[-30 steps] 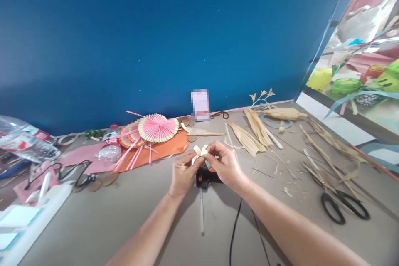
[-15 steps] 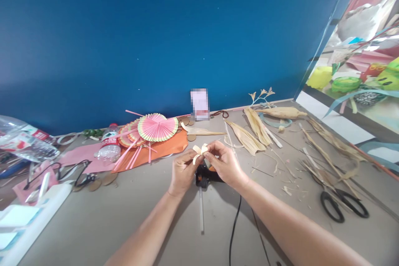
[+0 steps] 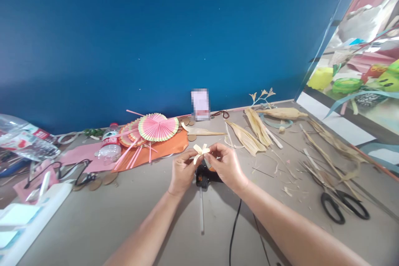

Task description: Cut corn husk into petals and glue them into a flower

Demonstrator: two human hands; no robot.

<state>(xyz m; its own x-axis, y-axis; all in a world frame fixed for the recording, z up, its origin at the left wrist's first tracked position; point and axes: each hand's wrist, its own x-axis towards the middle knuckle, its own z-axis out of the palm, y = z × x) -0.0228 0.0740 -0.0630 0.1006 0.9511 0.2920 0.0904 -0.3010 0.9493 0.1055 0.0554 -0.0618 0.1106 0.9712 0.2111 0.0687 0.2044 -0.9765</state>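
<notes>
A small cream flower (image 3: 200, 150) with narrow petals, seemingly of dried corn husk, is pinched between my two hands. My left hand (image 3: 183, 171) grips its base from the left, fingertips closed. From the other side, my right hand (image 3: 225, 165) holds it between thumb and fingers. Beneath my hands a black and orange glue gun (image 3: 203, 178) lies on the table, partly hidden by them. A clear glue stick (image 3: 201, 212) sticks out of it toward me. Dried corn husks (image 3: 246, 137) lie beyond my right hand.
Black-handled scissors (image 3: 344, 205) lie at right among husk scraps. Pink paper fans (image 3: 158, 127) rest on orange paper at left, beside a plastic bottle (image 3: 109, 147). A blue wall (image 3: 199, 41) stands behind the table. The black cord (image 3: 235, 228) runs toward me.
My right fingers have shifted slightly off the petals, so more of the flower shows. Both hands stay in nearly the same place, and the things on the table have not moved.
</notes>
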